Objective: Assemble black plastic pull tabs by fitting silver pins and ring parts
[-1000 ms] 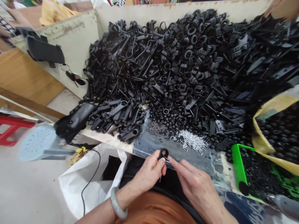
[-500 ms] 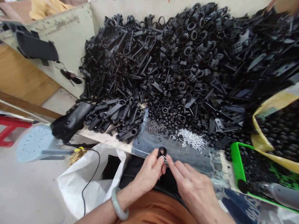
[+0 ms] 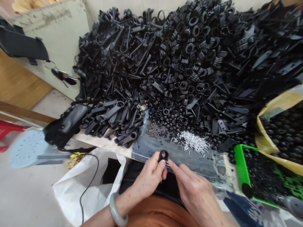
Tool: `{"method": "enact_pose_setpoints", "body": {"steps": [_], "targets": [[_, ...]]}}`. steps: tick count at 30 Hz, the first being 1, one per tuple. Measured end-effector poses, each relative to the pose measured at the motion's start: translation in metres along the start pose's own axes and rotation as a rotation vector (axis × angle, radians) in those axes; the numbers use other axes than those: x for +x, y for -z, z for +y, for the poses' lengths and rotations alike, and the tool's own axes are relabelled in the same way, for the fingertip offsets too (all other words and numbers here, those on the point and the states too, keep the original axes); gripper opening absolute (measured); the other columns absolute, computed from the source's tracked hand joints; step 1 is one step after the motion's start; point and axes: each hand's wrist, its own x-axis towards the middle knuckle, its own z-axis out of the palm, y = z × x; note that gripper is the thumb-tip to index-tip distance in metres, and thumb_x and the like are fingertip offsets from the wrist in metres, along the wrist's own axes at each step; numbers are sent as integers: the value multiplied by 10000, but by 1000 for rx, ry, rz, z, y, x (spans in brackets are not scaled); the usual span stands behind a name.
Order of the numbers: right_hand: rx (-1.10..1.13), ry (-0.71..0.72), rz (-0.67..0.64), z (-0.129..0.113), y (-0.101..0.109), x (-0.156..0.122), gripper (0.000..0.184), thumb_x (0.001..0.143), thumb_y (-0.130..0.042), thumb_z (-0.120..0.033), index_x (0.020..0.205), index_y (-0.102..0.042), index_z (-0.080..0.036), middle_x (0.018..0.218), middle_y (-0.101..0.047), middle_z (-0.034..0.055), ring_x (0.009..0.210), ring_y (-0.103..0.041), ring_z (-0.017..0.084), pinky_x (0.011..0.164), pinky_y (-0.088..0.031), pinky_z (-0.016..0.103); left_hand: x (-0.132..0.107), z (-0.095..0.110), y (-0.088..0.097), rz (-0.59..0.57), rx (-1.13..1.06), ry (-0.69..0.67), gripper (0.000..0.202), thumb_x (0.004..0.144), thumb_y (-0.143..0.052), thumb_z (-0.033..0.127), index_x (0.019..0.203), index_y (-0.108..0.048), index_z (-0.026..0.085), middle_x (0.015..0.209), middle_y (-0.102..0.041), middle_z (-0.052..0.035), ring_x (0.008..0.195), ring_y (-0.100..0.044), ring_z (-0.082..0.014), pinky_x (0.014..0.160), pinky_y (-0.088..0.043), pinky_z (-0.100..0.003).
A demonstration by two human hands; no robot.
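Can't see most of the black ring-ended part [image 3: 161, 158] below its ring, covered by the left hand [image 3: 151, 171]. Can't make out the tiny detail at the right hand's [image 3: 194, 186] fingertip. Can follow the red stool [image 3: 10, 128] only to the left edge, the yellow bag [image 3: 276, 108] and grey cylindrical tool [image 3: 295, 205] only to the right. Can't read the blue material's [image 3: 242, 208] lettering.

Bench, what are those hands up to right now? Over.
Left hand gripping black ringed part. Right hand at its edge, forefinger extended. Silver pins heaped beyond, apart from both hands.
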Motion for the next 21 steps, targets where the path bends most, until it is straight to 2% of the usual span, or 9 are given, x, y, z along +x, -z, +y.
{"method": "enact_pose_setpoints", "body": {"steps": [6, 10, 15, 18, 21], "targets": [[1, 8, -16, -1, -2, 5, 432, 1016, -314, -47, 1263, -660, -125, 778, -674, 30, 599, -702, 123, 546, -541, 199, 3, -1, 1, -9, -29, -6, 361, 1019, -463, 568, 1024, -517, 211, 668, -536, 45, 570, -426, -94, 538, -320, -199], [-79, 26, -43, -2, -4, 6, 468, 917, -371, 23, 1252, -666, -118, 817, -711, 41, 581, -697, 120, 538, -542, 196, 4, -5, -1, 10, -53, -27, 353, 1011, -483, 567, 1004, -520, 216, 654, -525, 46, 585, -435, -100, 545, -321, -200], [-169, -72, -189, -7, -2, 7, 536, 804, -485, 22, 1256, -690, -180, 855, -754, 42, 563, -691, 131, 479, -494, 197, 4, -9, -7, 91, -87, -56, 334, 994, -525, 551, 976, -534, 218, 650, -509, 53, 575, -436, -102, 549, -326, -212], [-142, -150, -252, -10, -1, 8, 514, 829, -499, -4, 1252, -700, -215, 877, -768, 47, 586, -711, 136, 492, -495, 187, 4, -8, -9, 109, -60, -78, 308, 998, -527, 521, 947, -523, 218, 643, -499, 59, 572, -434, -101, 547, -323, -212], [-47, -196, -224, -13, -1, 8, 480, 901, -440, -30, 1272, -690, -205, 895, -774, 54, 632, -746, 147, 538, -540, 195, 5, -6, -8, 105, -12, -92, 273, 1012, -499, 485, 961, -517, 216, 621, -481, 68, 564, -423, -103, 546, -321, -213]]}}
